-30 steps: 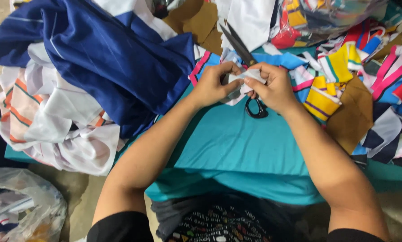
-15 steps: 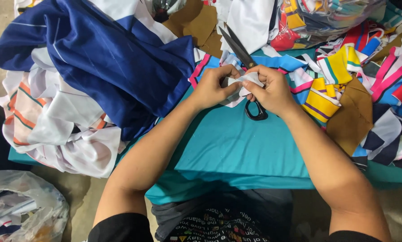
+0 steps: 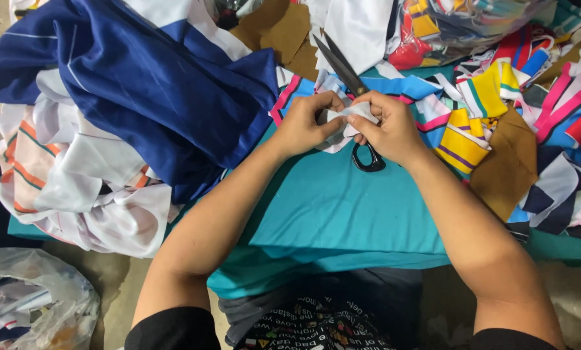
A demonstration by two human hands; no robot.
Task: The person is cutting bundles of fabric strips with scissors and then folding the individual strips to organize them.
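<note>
Seated at a work surface draped in teal cloth (image 3: 342, 214), a person grips a small white fabric scrap (image 3: 354, 115) between both hands, just above the near edge of the cloth's clutter. The left hand (image 3: 307, 123) pinches the scrap's left end between thumb and fingertips; the right hand (image 3: 384, 126) is closed on the other end and on a pair of black-handled scissors (image 3: 352, 97), whose blades stand open and point away from the person while one handle loop hangs below the palm onto the teal cloth.

The scrap looks thin, limp and very light, likely to fold or slip unless held taut, so the edges, pinched close on either side of the spot being worked, appear the best places to take hold of it. How deeply the right fingers sit in the scissor loops cannot be told.

To the left of the teal cloth lies a heap of navy blue fabric (image 3: 141, 84) over white pieces with orange stripes (image 3: 57, 175). To its right sits a spread of striped offcuts (image 3: 478, 123) in yellow, pink and blue, with brown paper-like pieces (image 3: 507, 162) among them. A clear plastic bag (image 3: 31, 298) of scraps rests on the floor below the cloth's left corner.
</note>
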